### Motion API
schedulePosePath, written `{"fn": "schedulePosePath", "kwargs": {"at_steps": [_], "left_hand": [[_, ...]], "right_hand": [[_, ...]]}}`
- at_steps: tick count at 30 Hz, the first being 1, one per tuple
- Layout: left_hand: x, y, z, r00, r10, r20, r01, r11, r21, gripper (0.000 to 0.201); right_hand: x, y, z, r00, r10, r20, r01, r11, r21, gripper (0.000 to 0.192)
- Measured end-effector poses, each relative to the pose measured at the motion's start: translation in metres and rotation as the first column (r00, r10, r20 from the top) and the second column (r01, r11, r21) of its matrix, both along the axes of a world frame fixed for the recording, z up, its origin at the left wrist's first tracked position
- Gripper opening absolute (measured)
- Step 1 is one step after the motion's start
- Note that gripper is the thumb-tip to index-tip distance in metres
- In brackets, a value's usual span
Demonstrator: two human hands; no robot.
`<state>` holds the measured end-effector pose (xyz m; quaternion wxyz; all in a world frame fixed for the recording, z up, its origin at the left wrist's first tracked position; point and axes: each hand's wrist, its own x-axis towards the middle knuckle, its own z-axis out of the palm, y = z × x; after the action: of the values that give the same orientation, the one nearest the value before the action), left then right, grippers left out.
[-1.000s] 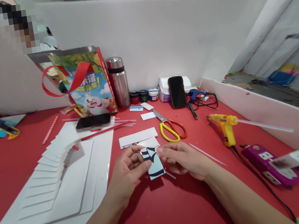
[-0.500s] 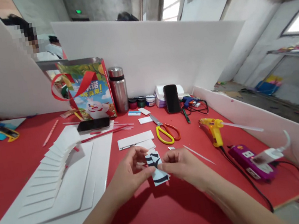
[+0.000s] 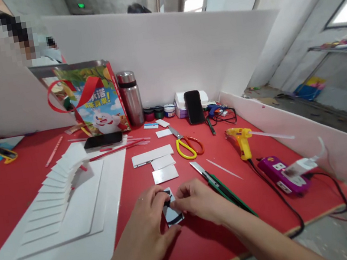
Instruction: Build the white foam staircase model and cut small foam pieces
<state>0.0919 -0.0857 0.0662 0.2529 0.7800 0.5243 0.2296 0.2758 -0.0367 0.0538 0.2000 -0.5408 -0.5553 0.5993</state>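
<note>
My left hand (image 3: 152, 214) and my right hand (image 3: 198, 201) meet over a small pale-blue card with black curved stripes (image 3: 173, 215). Both hands pinch its upper end, fingertips touching, just above the red tabletop (image 3: 192, 245). The lower part of the card shows below my fingers; its top is hidden by them. A green-handled utility knife (image 3: 216, 183) lies right beside my right hand, blade out. Two small white foam pieces (image 3: 165, 174) lie just beyond the card.
A white foam staircase model (image 3: 57, 196) on white boards sits at left. Yellow-and-red scissors (image 3: 187, 145), a yellow glue gun (image 3: 243, 142) and a purple power strip (image 3: 281, 170) lie at right. A printed gift bag (image 3: 96, 102), steel flask (image 3: 130, 97), paint pots and two phones stand behind.
Both hands have drawn the striped card closer to me and lower, near the table. The knife and the white pieces they had covered now show.
</note>
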Motion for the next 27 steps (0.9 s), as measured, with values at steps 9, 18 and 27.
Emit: {"fn": "schedulePosePath", "kwargs": {"at_steps": [9, 18, 27], "left_hand": [[0.006, 0.000, -0.003, 1.000, 0.001, -0.010, 0.000, 0.999, 0.043, 0.029], [0.009, 0.001, -0.003, 0.995, -0.012, -0.104, 0.021, 0.996, 0.086, 0.020], [0.005, -0.004, -0.008, 0.986, -0.012, -0.167, 0.041, 0.984, 0.172, 0.021]], "right_hand": [[-0.002, 0.009, 0.011, 0.942, 0.150, 0.300, -0.191, 0.975, 0.115, 0.015], [0.024, 0.003, 0.063, 0.723, 0.041, 0.689, -0.358, 0.876, 0.323, 0.031], [0.069, -0.017, 0.054, 0.344, -0.168, 0.924, -0.430, 0.846, 0.314, 0.026]]}}
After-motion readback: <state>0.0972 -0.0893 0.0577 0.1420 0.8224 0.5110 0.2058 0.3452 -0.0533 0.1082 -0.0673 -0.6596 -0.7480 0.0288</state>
